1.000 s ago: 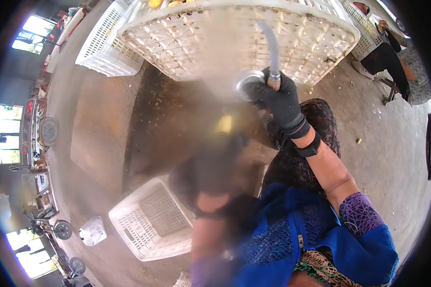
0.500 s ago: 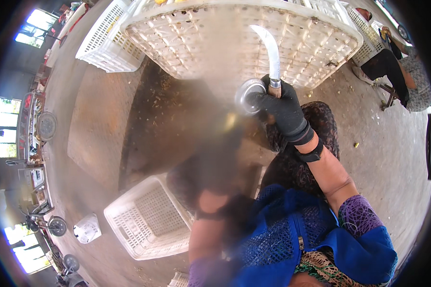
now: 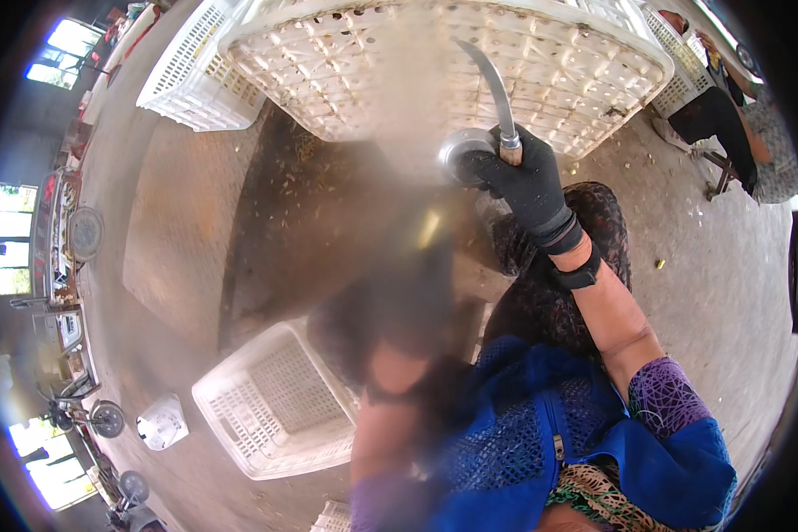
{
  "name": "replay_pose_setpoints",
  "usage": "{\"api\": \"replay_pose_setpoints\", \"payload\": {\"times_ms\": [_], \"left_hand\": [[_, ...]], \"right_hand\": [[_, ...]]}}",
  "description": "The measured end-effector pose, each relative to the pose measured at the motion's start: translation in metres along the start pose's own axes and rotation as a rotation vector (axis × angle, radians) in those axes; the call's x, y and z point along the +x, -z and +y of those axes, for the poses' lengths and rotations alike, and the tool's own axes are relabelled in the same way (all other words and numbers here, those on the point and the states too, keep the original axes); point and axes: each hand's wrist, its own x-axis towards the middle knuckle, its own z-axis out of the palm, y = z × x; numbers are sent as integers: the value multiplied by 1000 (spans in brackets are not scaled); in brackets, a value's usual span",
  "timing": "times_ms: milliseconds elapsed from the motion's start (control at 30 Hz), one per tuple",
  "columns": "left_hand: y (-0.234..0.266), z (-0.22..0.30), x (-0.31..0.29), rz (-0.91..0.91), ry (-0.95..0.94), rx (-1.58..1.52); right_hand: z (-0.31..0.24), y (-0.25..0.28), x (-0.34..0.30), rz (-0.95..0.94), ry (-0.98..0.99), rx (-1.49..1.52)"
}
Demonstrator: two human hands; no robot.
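Observation:
In my black-gloved right hand [image 3: 532, 186] is a curved knife [image 3: 498, 89] with a short wooden handle. My fingers are closed round it, and the narrow blade points up and away. A round, shiny metal piece [image 3: 463, 156] sits against the thumb side of that hand; its exact kind is unclear. My left hand [image 3: 412, 275], also dark-gloved, is lost in a hazy smear over the middle of the picture, so its fingers do not show. At its far end is a small blurred yellow thing [image 3: 429, 229]. A big dirty-white plastic crate [image 3: 328, 80] stands just beyond both hands.
An upright white crate [image 3: 208, 75] stands at the far left. Nearer, a tilted white crate [image 3: 279, 403] lies beside my left arm. A brown board [image 3: 177, 239] covers floor at left. Another person [image 3: 740, 133] sits far right by a crate. Small yellow scraps dot the floor.
My right hand has turned slightly, so the knife blade shows darker and narrower and leans more to the left. The blurred yellow thing at my left hand looks longer and more slanted.

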Motion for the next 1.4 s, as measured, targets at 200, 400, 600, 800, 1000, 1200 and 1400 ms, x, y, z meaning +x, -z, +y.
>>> {"api": "replay_pose_setpoints", "payload": {"times_ms": [200, 400, 600, 800, 1000, 1200, 1400], "left_hand": [[10, 1, -4, -14, 13, -357], [1, -18, 5, 5, -270, -178], [6, 1, 5, -290, 194, -515], [17, -1, -1, -391, -78, 12], [20, -2, -6, -396, -18, -27], [21, 11, 7, -268, -138, -283], [33, 22, 2, -374, 11, -54]], "right_hand": [[4, 4, -1, 111, -491, 555], [11, 10, -8, 23, -447, 349], [25, 7, -11, -117, -47, -311], [28, 12, -10, -156, 120, -430], [14, 13, -7, -193, 125, -520], [1, 10, -3, -267, -37, -285], [12, 15, 2, 40, -105, -71]]}}
